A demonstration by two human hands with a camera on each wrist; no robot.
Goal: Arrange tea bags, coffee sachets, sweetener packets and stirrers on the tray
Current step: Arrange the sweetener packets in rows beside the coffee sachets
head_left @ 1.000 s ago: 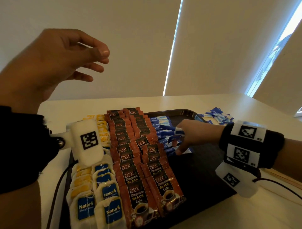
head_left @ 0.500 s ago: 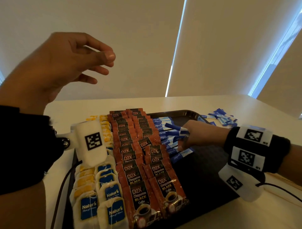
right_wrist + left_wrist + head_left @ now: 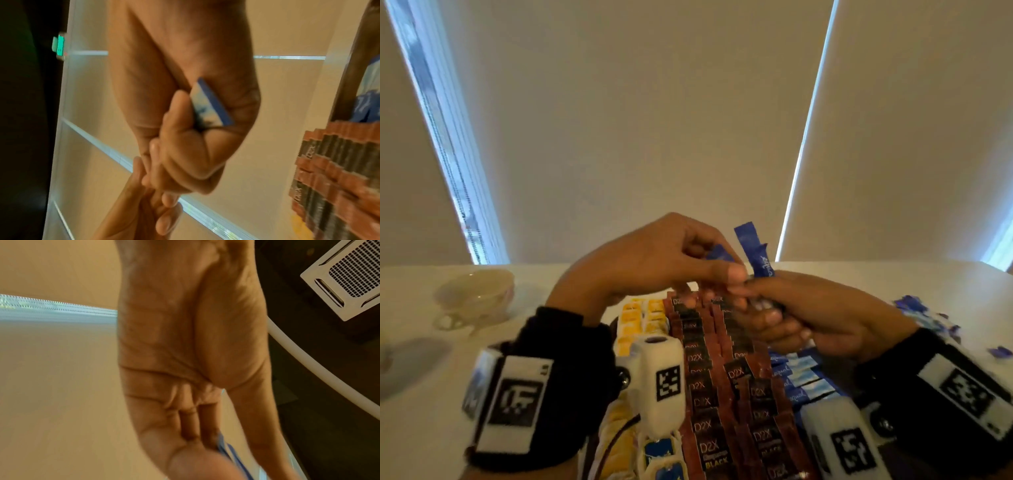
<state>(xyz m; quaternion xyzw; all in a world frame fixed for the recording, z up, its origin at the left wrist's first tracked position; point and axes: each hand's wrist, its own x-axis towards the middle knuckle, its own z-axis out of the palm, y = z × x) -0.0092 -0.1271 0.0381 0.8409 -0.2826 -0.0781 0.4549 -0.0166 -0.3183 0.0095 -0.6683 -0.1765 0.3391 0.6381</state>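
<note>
Both hands meet above the far end of the tray, which lies almost hidden under its rows. My right hand (image 3: 767, 308) grips a small bunch of blue sweetener packets (image 3: 756, 260) that stick up from its fist; the right wrist view shows one packet (image 3: 209, 105) pressed into the palm. My left hand (image 3: 729, 274) pinches a packet end (image 3: 719, 255) from that bunch, and blue packet edges (image 3: 226, 449) show past its fingers. Below lie rows of brown coffee sachets (image 3: 709, 377), yellow tea bags (image 3: 640, 318), blue tea bags (image 3: 659, 452) and laid-out sweetener packets (image 3: 801, 373).
A loose heap of blue sweetener packets (image 3: 924, 308) lies on the white table to the right of the tray. A pale teacup (image 3: 476, 298) stands on the table at the left. Closed window blinds fill the background.
My right hand has lifted off the sweetener row with packets in its fist. My left hand has come down from the upper left and taken hold of the bunch.
</note>
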